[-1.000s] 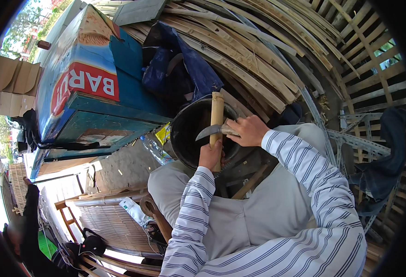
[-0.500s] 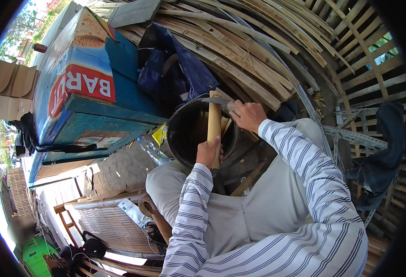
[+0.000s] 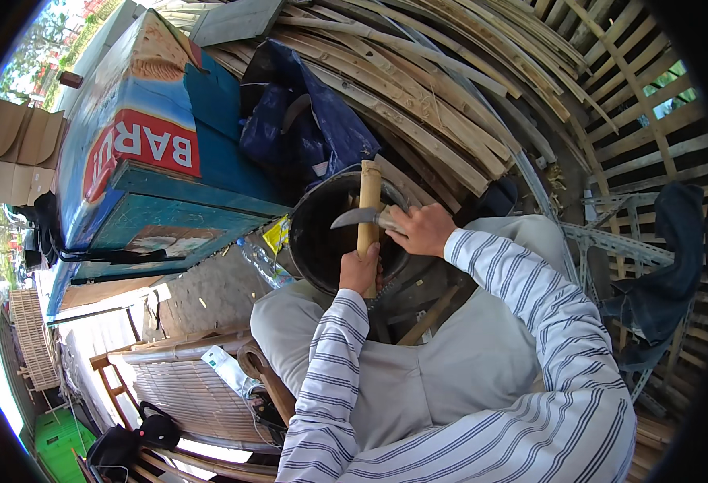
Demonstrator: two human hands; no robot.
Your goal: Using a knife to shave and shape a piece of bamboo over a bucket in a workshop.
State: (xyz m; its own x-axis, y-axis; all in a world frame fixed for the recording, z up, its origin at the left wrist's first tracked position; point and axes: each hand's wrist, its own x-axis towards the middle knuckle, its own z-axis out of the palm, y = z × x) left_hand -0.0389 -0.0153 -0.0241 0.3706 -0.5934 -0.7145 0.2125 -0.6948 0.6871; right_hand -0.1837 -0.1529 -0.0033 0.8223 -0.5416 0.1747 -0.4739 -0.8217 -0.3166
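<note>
My left hand (image 3: 360, 270) is closed round the lower part of a pale bamboo piece (image 3: 369, 193), which stands up over a black bucket (image 3: 309, 249). In my right hand (image 3: 423, 229) is the handle of a knife with a curved blade (image 3: 352, 217). The blade lies across the bamboo, a little above my left fingers, its tip out to the left. Whether the edge bites into the bamboo cannot be made out. The bucket stands in front of my knees, its inside dark.
Long bamboo strips (image 3: 418, 97) are piled at the far side. A dark blue tarp bag (image 3: 305, 137) sits behind the bucket, beside a blue wooden box (image 3: 201, 201). To the right are a metal frame (image 3: 619, 245) with dark cloth (image 3: 660, 266) and a slatted wall. A bamboo bench (image 3: 193, 394) is at left.
The knife has come down along the bamboo, from near its top end to just above my left hand. My right hand has moved nearer to me with it; my left hand keeps its hold.
</note>
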